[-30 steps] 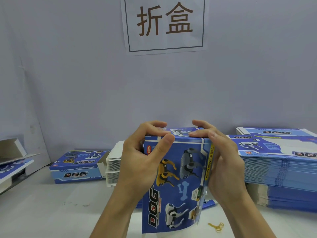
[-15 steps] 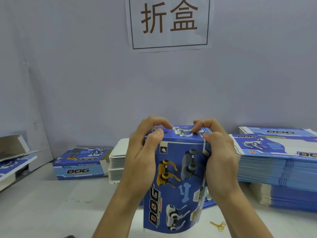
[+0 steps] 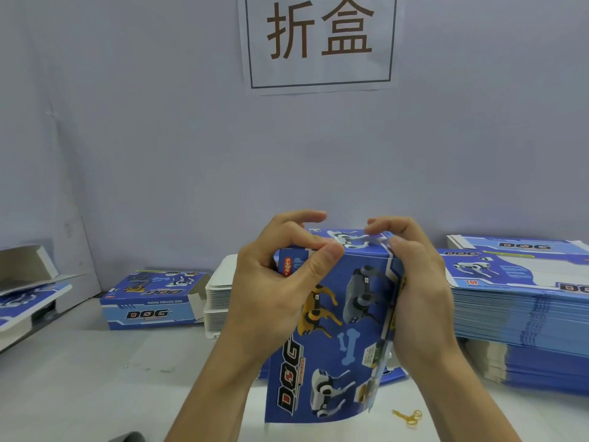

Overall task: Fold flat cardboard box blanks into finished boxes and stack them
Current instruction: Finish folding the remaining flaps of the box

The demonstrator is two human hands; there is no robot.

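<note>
I hold a blue cardboard box [image 3: 334, 327] printed with toy dogs and "DOG" upright in front of me, above the table. My left hand [image 3: 271, 291] grips its upper left side, thumb pressing the top front edge and fingers curled over the top flap. My right hand [image 3: 417, 282] grips the upper right side, fingertips bent onto the top flap. A finished box [image 3: 153, 301] lies on the table at the left. A tall pile of flat blue blanks [image 3: 522, 311] stands at the right.
A white stack of blanks [image 3: 220, 301] sits behind the held box. An opened box [image 3: 25, 288] lies at the far left edge. A yellow rubber band [image 3: 409, 417] lies on the white table near my right forearm. A paper sign [image 3: 318, 43] hangs on the wall.
The fingers of both hands have curled further over the top flap, pressing it down onto the box. The box stays upright in about the same place.
</note>
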